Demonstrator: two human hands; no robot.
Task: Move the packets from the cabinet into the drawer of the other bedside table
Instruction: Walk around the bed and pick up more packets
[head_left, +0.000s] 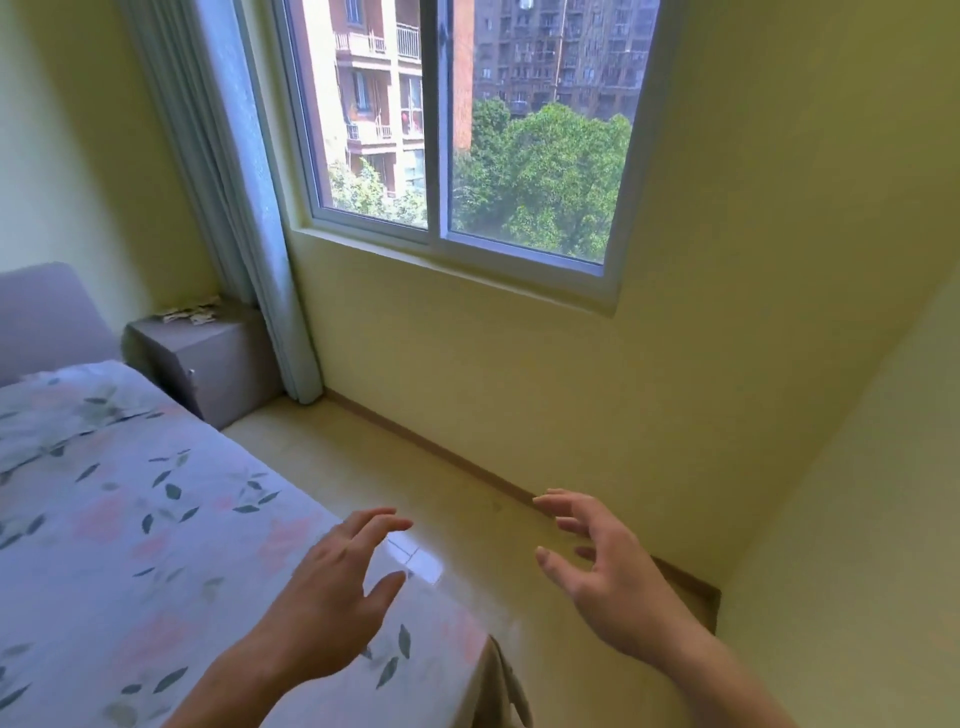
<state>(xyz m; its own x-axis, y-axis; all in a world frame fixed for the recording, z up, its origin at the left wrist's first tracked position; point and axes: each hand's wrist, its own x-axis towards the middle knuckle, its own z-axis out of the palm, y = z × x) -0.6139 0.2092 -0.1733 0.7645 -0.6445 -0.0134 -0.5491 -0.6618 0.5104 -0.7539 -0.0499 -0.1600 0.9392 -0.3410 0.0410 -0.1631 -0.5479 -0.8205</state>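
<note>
1. Reaching forward with nothing in either grip, the left hand hovers over the near corner of the bed and the right hand hangs over the floor, fingers of both spread apart and relaxed.
2. Ahead, the aisle of floor between the bed's side edge and the wall under the window looks open to walk.
3. At the far end, a grey bedside table stands in the corner just beside the bed's head, its front shut, a small knob showing.
4. Pale scraps, possibly the packets, lie on its top near the back edge; too small to tell, and no cabinet is plainly in view.
5. Risk, as a judgement: mistaking this table for the wrong one, or fumbling loose packets so they slide down between table and bed.
6. The curtain hangs against the table's far side and could snag a reaching arm.
</note>
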